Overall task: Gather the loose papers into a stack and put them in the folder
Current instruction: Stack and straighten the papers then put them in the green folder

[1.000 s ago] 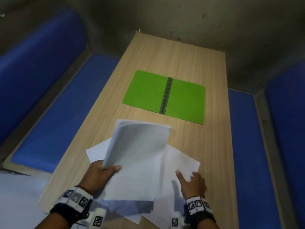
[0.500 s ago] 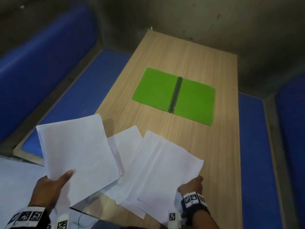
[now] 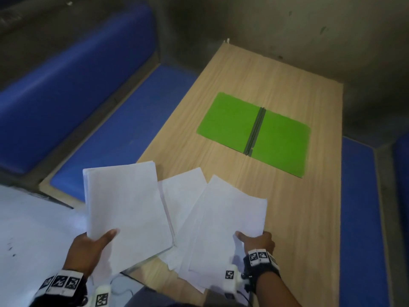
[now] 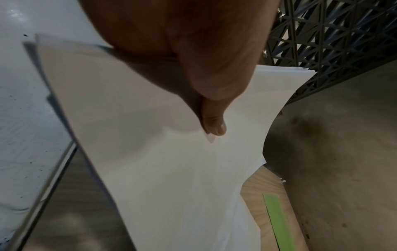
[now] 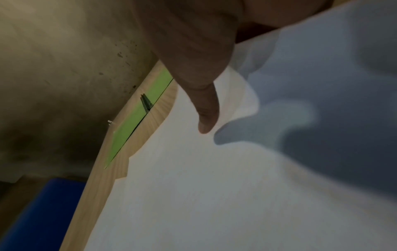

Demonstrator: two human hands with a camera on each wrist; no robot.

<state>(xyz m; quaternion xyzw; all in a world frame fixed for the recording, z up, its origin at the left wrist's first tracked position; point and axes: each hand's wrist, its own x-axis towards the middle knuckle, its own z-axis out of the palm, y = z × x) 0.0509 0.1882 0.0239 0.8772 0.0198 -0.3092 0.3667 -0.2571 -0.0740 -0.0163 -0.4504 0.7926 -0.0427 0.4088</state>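
1 stack of papers (image 3: 126,204) held up over the counter's near-left corner, left hand (image 3: 88,251) grasping it w/ thumb on top. Approx 3 loose sheets (image 3: 223,220) fanned at the near edge, right hand (image 3: 257,241) pinching their near-right corner. 1 green folder (image 3: 254,134) lies open, flat, mid-counter (image 3: 298,218) toward the far edge, apart from the sheets. 2 blue benches (image 3: 115,129) flank the counter.

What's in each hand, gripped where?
Left hand grips the gathered paper stack at its near-left corner. Right hand pinches the loose sheets at their near-right edge.
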